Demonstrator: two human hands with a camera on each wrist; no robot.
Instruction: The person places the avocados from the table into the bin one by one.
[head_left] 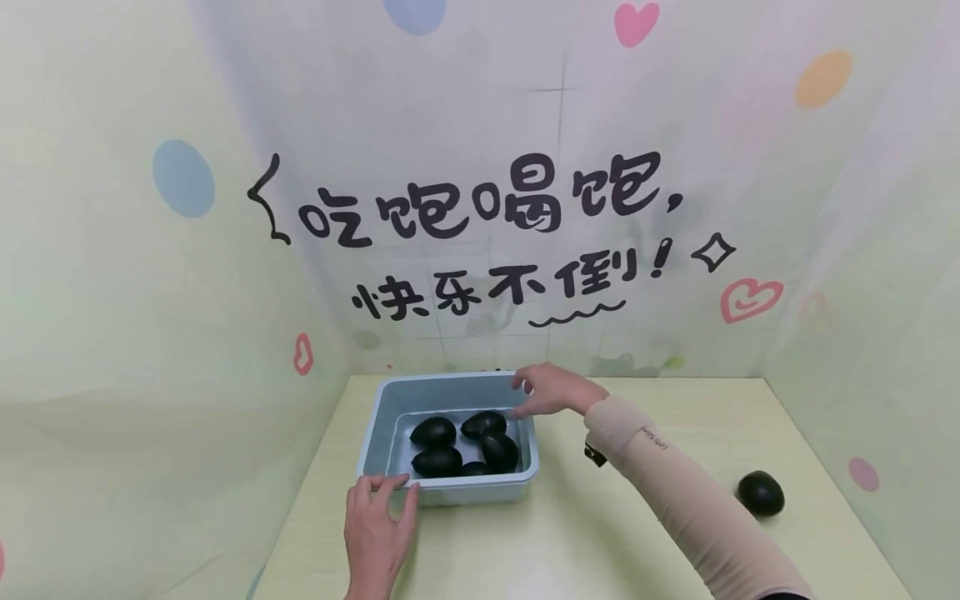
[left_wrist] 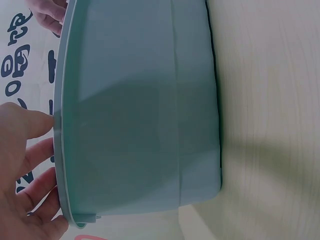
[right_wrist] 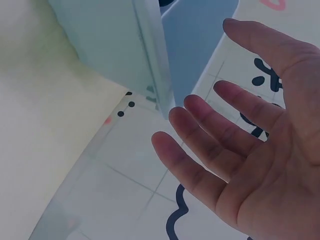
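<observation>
A light blue plastic bin (head_left: 480, 495) stands on the table with several smooth black egg-shaped things (head_left: 437, 462), like avocados, lying inside. At its front left, my left hand (head_left: 377, 521) has its fingertips and thumb on the rim; the left wrist view shows the fingers (left_wrist: 37, 192) fairly straight against that edge (left_wrist: 59, 145). My right hand (head_left: 553, 389) is at the back right corner of the bin, over the rim in the head view. In the right wrist view its fingers (right_wrist: 200, 172) are spread and relaxed, near the corner, holding nothing.
Another black egg-shaped thing (head_left: 761, 493) lies on the table (head_left: 600, 533) to the right, beyond my right sleeve (head_left: 667, 492). Printed cloth walls (head_left: 480, 125) enclose the table's back and both sides.
</observation>
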